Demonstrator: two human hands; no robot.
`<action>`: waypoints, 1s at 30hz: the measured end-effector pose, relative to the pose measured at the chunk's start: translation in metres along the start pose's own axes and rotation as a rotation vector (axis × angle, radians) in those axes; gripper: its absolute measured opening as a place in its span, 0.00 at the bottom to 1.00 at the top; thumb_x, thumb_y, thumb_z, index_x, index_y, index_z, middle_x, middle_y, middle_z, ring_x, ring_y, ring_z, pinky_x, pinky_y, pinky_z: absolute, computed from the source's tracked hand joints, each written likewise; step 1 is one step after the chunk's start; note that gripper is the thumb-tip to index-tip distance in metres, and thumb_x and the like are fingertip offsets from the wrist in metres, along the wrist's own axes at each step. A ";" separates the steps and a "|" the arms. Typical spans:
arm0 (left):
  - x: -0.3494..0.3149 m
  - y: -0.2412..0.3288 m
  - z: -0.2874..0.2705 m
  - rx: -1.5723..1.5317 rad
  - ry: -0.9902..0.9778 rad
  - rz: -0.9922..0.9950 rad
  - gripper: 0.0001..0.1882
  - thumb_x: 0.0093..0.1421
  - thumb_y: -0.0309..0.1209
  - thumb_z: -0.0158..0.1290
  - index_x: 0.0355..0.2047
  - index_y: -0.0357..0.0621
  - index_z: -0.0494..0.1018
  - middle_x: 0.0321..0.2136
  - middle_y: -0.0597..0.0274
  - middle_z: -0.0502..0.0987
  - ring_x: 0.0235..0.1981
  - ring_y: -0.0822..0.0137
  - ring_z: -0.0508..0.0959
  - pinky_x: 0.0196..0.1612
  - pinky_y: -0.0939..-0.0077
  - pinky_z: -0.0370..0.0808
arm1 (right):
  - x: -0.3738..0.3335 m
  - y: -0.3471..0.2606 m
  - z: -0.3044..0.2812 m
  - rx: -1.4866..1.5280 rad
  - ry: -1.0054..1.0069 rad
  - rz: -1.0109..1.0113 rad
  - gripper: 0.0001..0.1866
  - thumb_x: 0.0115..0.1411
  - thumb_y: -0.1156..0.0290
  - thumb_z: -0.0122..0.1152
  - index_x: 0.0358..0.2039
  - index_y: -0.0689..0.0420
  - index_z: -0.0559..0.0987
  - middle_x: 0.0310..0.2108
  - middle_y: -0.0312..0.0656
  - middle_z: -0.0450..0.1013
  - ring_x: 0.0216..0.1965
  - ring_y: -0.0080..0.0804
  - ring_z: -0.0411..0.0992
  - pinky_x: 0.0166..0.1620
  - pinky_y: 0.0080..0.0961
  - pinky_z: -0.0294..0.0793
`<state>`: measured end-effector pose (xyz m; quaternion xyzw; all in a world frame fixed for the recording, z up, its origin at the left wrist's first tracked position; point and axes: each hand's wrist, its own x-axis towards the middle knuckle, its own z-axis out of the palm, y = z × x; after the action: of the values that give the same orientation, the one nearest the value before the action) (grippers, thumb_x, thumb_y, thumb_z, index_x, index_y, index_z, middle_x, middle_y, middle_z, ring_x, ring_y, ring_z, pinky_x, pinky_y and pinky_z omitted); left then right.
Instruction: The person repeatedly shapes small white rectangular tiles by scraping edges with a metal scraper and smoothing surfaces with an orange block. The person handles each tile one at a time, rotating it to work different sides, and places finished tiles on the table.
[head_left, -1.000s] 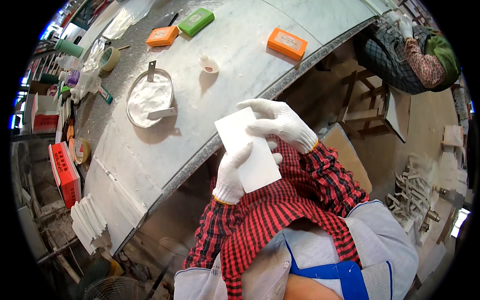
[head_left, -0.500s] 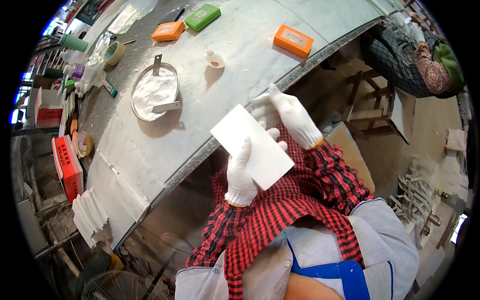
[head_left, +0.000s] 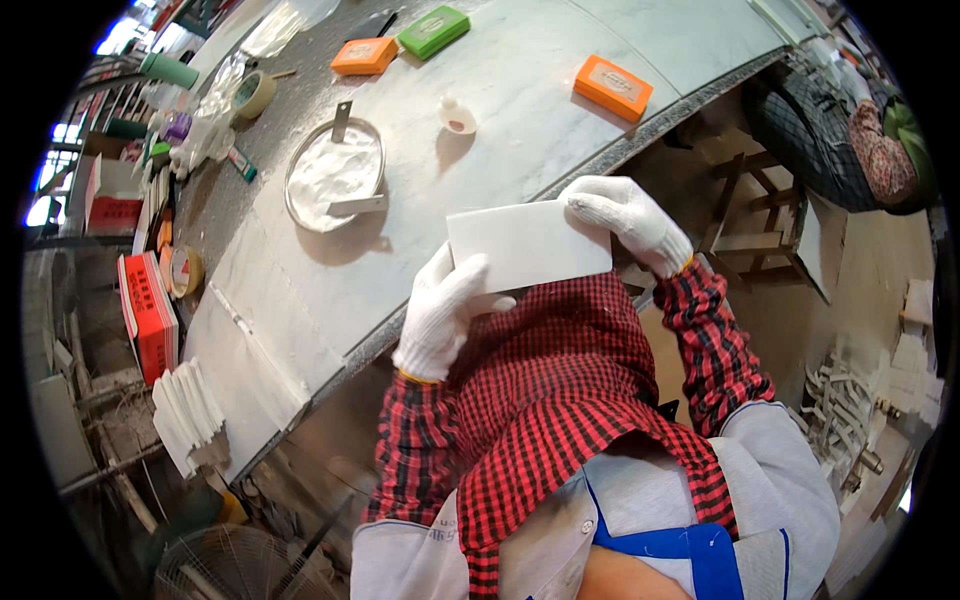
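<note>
Gloved in white, a person's left hand (head_left: 440,310) pinches the left end of a blank white panel (head_left: 530,245) between thumb and fingers, while the right hand (head_left: 628,220) clasps its upper right corner; the panel hides some fingertips of both. It is held up at the front edge of a marble-patterned tabletop (head_left: 545,100). Near that edge, farther right, lies an orange box (head_left: 613,88), its pale label printed too small to read. Toward the back edge, a green box (head_left: 434,33) bears a pale oval label, equally illegible. Midway back, a small white bottle (head_left: 457,118) shows a blurred reddish mark, beside a metal bowl (head_left: 289,187) of white material (head_left: 335,172). By the left edge, a red carton (head_left: 150,315) carries bold dark characters. Beyond the right edge, a co-worker (head_left: 815,135) sits partly cut off, hands blurred.
</note>
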<state>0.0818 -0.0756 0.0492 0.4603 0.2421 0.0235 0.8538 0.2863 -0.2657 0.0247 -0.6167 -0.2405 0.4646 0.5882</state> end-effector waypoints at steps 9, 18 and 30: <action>0.017 -0.008 -0.032 -0.014 0.191 -0.005 0.19 0.69 0.31 0.55 0.56 0.33 0.69 0.43 0.60 0.79 0.39 0.68 0.82 0.39 0.66 0.87 | 0.057 -0.032 -0.022 -0.900 0.585 -0.455 0.22 0.65 0.53 0.62 0.53 0.52 0.81 0.46 0.44 0.79 0.47 0.36 0.77 0.50 0.31 0.77; 0.026 -0.019 -0.020 0.032 0.329 0.096 0.16 0.68 0.29 0.56 0.52 0.34 0.71 0.34 0.67 0.76 0.29 0.78 0.76 0.37 0.69 0.86 | 0.098 -0.017 -0.088 -1.485 0.651 -0.428 0.28 0.63 0.51 0.60 0.62 0.43 0.75 0.59 0.46 0.71 0.55 0.48 0.71 0.59 0.42 0.69; 0.037 -0.053 -0.051 -0.174 0.191 0.291 0.24 0.75 0.33 0.41 0.68 0.39 0.55 0.60 0.55 0.68 0.59 0.62 0.70 0.60 0.69 0.70 | 0.055 -0.022 0.168 -1.038 0.495 -0.823 0.19 0.47 0.63 0.70 0.43 0.40 0.81 0.43 0.36 0.73 0.41 0.38 0.73 0.47 0.36 0.69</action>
<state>0.0824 -0.0569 -0.0304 0.4108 0.2499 0.2109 0.8511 0.1730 -0.1306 0.0503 -0.7640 -0.5038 -0.1241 0.3835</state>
